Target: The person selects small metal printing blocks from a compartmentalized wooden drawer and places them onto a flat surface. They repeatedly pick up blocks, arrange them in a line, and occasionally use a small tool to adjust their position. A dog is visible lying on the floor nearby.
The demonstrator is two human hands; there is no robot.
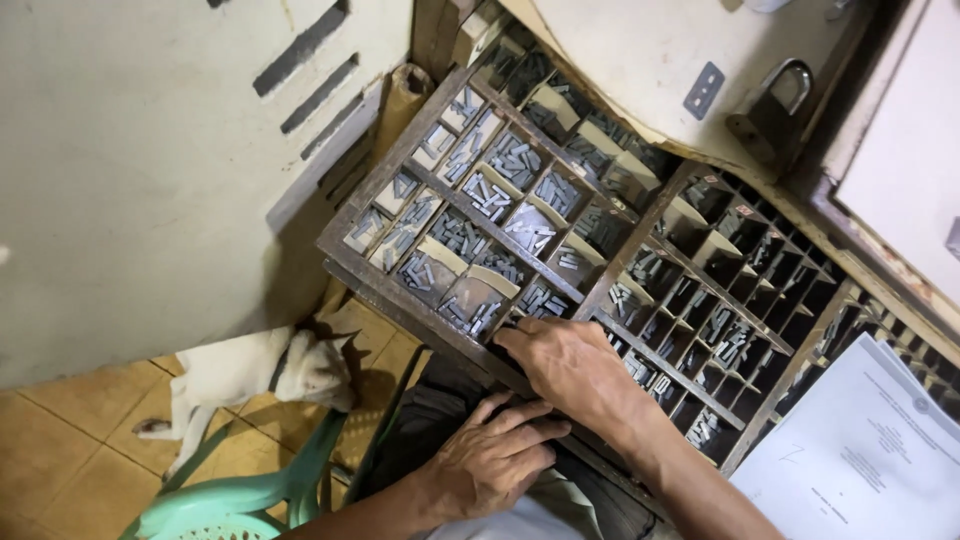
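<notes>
A wooden type case with many small compartments holds several grey metal type pieces. My right hand lies on the case's near edge, fingers curled down into a front compartment; whether they pinch a piece is hidden. Just below it, my left hand rests closed against the case's front rim over my lap, fingers curled on something narrow that I cannot make out.
A printed white sheet lies on the case's right end. A white cat lies on the tiled floor at left beside a green plastic chair. A grey metal cabinet stands left; a padlock hangs above.
</notes>
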